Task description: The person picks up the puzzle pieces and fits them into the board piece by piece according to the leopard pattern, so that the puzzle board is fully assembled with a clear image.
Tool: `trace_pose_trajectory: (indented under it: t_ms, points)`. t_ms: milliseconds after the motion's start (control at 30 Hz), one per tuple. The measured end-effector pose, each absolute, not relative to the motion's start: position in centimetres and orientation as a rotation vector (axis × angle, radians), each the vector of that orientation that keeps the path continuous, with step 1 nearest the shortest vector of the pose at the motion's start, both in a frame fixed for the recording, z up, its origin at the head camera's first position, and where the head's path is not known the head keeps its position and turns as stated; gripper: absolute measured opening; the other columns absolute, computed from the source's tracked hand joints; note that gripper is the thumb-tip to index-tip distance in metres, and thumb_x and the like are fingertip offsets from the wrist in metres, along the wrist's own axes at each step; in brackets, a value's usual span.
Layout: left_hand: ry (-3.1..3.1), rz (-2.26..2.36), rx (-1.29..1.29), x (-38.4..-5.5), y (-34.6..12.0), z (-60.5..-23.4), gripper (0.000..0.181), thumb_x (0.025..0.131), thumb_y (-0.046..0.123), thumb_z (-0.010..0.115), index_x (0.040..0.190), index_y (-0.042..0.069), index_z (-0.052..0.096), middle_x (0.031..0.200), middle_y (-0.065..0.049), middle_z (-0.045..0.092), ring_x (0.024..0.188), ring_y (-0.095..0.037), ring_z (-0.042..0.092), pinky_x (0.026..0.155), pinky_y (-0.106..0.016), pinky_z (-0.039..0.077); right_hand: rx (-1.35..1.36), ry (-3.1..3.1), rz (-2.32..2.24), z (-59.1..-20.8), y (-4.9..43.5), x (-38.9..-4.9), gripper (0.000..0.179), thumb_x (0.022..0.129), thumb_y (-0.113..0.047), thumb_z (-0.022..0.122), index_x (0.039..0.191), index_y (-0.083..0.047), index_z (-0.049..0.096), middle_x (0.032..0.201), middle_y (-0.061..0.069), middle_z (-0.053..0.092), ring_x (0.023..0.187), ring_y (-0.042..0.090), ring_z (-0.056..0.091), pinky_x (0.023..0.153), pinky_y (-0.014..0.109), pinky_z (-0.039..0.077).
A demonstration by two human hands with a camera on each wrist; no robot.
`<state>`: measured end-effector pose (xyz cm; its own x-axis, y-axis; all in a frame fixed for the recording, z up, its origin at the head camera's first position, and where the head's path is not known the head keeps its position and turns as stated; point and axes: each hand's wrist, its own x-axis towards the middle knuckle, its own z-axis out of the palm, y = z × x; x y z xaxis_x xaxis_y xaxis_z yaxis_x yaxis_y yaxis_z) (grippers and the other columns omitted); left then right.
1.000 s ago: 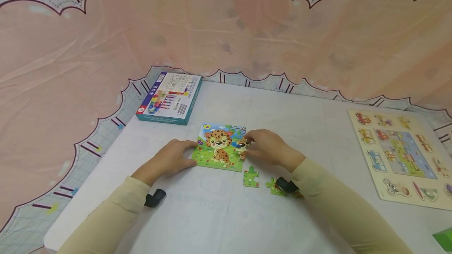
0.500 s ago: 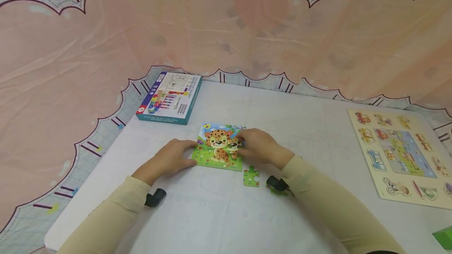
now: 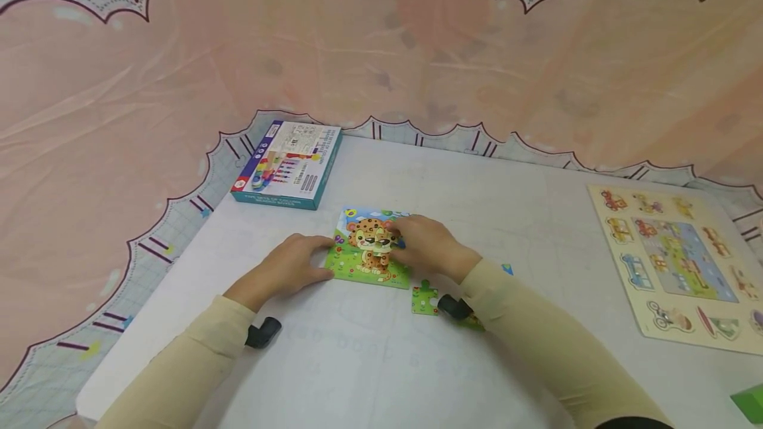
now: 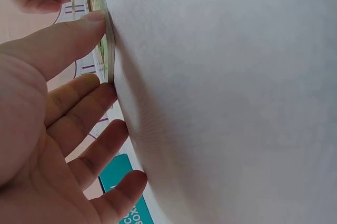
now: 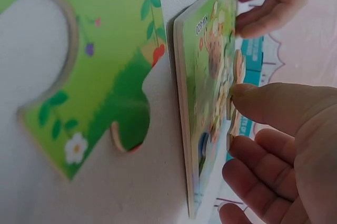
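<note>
A square wooden jigsaw board (image 3: 348, 269) with a cartoon leopard on green grass lies flat on the white table. My left hand (image 3: 292, 263) rests at its left edge, thumb and index fingertip against the side, other fingers loosely spread, as the left wrist view shows. Between thumb and fingers my right hand (image 3: 432, 245) pinches a jigsaw piece (image 5: 238, 66) with part of a leopard face. That piece is raised just over the board's picture, overlapping the big leopard's face in the head view. A loose green jigsaw piece (image 3: 424, 300) lies by the board's lower right corner.
Another green piece (image 3: 473, 323) is partly hidden under my right sleeve, and a small blue piece (image 3: 507, 269) shows beyond it. A boxed bead set (image 3: 286, 165) stands back left. A vehicle puzzle board (image 3: 679, 270) lies right, with a green block (image 3: 748, 402) at the edge.
My right hand has carried the pinched piece leftward, from the board's right edge to over its middle. The left hand stays at the left edge.
</note>
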<state>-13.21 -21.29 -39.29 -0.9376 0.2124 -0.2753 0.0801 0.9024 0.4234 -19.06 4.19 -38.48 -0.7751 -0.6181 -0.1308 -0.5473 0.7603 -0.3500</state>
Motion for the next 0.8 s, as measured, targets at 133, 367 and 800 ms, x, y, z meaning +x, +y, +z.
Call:
trace_pose_trajectory:
  t_ms: [133,367,800]
  points:
    - [2.753,0.589,0.215,-13.2,-21.3,-39.3,0.06,0.088,0.026,0.079,0.141,0.008,0.057,0.137,-0.014,0.057,0.129,-0.037,0.047,0.107,-0.055,0.04,-0.921,2.717,-0.418,-38.6,3.8,-19.1,0.055,0.094,-0.03,0.071,0.14,-0.004,0.056,0.132,0.009,0.063,0.124,0.027,0.056,0.105,0.041,0.045]
    - [2.753,0.587,0.214,-13.3,-21.3,-39.4,0.06,0.088,0.026,0.079,0.141,0.007,0.057,0.138,-0.015,0.057,0.13,-0.038,0.047,0.108,-0.055,0.04,-0.938,2.733,-0.391,-38.5,3.2,-19.1,0.05,0.094,-0.03,0.072,0.135,-0.004,0.059,0.127,0.007,0.065,0.119,0.027,0.059,0.102,0.04,0.048]
    - [2.758,0.587,0.231,-13.3,-21.4,-39.5,0.06,0.087,0.026,0.079,0.14,0.007,0.058,0.137,-0.014,0.058,0.129,-0.037,0.048,0.108,-0.054,0.04,-0.928,2.753,-0.346,-39.2,2.5,-19.3,0.044,0.094,-0.031,0.071,0.13,-0.008,0.061,0.114,0.003,0.066,0.106,0.022,0.061,0.092,0.038,0.051]
